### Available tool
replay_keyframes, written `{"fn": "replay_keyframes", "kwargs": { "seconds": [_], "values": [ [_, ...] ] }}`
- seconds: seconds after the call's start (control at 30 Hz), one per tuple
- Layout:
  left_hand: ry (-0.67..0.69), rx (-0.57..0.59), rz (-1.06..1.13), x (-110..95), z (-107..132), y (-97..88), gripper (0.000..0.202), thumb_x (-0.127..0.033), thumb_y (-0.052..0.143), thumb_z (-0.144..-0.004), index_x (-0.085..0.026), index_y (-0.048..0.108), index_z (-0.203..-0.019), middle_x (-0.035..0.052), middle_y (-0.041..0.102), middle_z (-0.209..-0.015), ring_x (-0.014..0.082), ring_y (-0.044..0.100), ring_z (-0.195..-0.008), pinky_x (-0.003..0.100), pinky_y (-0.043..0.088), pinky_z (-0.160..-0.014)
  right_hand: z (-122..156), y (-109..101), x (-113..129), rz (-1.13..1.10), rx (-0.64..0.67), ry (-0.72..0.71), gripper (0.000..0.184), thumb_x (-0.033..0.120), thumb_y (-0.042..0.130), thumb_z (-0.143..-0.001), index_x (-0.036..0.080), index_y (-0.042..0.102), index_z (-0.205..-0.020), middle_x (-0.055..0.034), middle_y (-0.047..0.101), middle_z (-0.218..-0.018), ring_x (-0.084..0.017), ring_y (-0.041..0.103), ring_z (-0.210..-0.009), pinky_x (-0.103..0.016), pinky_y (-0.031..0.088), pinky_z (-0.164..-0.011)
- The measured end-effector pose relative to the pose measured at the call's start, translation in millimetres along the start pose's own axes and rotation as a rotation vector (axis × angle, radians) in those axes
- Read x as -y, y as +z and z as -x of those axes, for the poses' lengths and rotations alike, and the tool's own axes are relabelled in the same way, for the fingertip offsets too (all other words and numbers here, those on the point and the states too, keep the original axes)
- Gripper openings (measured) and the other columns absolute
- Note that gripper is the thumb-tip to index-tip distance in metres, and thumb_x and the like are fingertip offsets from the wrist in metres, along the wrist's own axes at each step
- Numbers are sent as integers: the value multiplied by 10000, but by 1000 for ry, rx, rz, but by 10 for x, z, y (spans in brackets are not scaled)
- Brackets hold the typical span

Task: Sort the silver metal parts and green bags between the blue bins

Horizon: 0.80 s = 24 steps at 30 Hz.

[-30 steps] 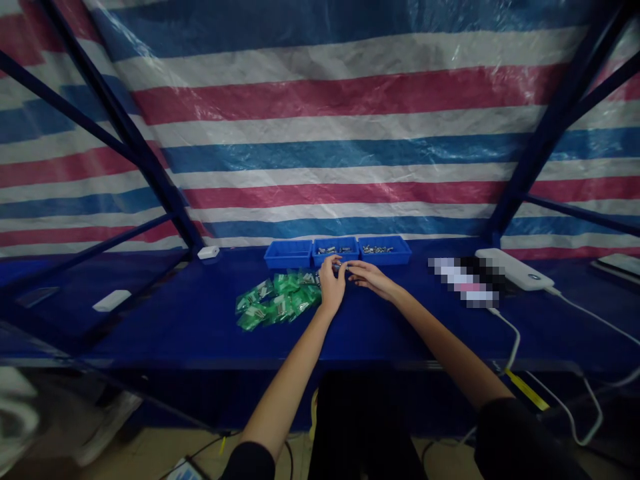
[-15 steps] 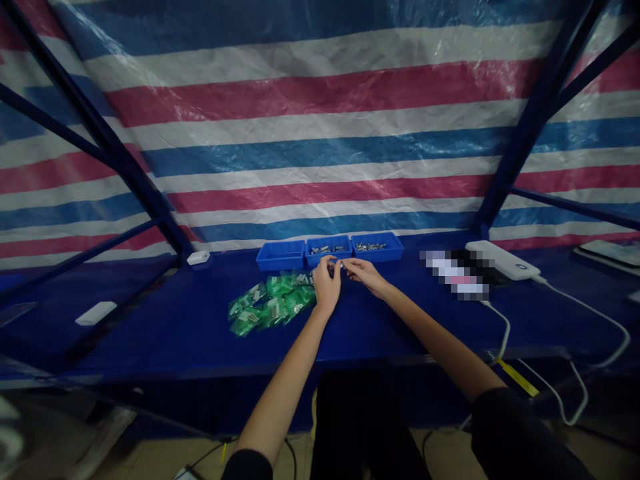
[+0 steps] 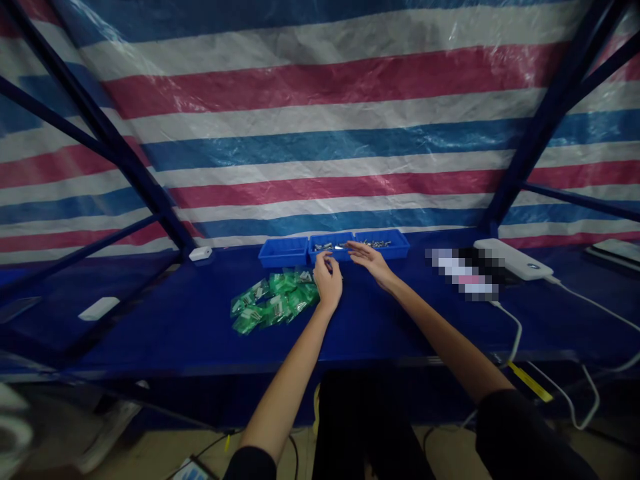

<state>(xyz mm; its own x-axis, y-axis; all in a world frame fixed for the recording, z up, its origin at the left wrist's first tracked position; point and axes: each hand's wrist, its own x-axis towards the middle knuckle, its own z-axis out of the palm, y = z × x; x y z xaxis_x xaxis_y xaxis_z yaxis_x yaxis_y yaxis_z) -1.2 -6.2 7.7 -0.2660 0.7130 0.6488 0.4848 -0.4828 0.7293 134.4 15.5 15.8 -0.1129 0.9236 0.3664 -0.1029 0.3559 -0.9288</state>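
Note:
My left hand [image 3: 329, 280] is above the table at the right edge of a pile of green plastic bags [image 3: 275, 299] with small metal parts showing inside. Its fingers are curled toward the thumb; whatever they hold is too small to make out. My right hand [image 3: 373, 262] reaches to the front of the middle blue bin [image 3: 320, 256], fingers stretched out, with nothing visible in them. Small silvery metal pieces lie in that bin. More metal pieces fill the right blue bin [image 3: 397, 251], partly behind my right fingers. The left blue bin [image 3: 283, 257] shows no parts.
A white power bank [image 3: 513, 259] with a white cable lies at the right, beside a pixelated object [image 3: 465, 273]. Two small white items, a near one [image 3: 99, 309] and a far one [image 3: 201, 253], lie to the left. Blue frame posts and a striped sheet [image 3: 320, 153] stand behind.
My hands were together at the fingertips and are now apart. My right hand has moved forward to the bins and its fingers have straightened. The view has shifted slightly.

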Motion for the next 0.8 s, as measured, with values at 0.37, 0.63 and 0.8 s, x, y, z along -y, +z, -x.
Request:
{"fn": "replay_keyframes", "kwargs": {
  "seconds": [0.37,0.63,0.8],
  "values": [
    [-75,-23,-17,97,-28,-7,157,-167,407,-815,-199,495,-941,-9,512,-727,124,502,-656,254,406,-683,166,65,-257,770,264,-298,248,268,652,-720,212,667,-961,-46,684,-985,-207,605,-924,-360,440,-849],
    [-22,125,-52,85,-7,-9,128,-198,441,-821,-205,490,-939,-4,535,-732,134,533,-685,263,422,-698,171,49,-151,900,185,-198,229,140,598,-691,225,665,-894,-8,693,-861,-155,595,-757,-291,429,-742],
    [-22,122,-53,80,-8,-14,139,-310,421,-866,-207,460,-951,-5,524,-718,141,538,-687,273,426,-696,214,58,16,930,73,-218,256,160,629,-640,236,666,-882,-1,680,-783,-170,568,-751,-300,413,-728]
  ]
}}
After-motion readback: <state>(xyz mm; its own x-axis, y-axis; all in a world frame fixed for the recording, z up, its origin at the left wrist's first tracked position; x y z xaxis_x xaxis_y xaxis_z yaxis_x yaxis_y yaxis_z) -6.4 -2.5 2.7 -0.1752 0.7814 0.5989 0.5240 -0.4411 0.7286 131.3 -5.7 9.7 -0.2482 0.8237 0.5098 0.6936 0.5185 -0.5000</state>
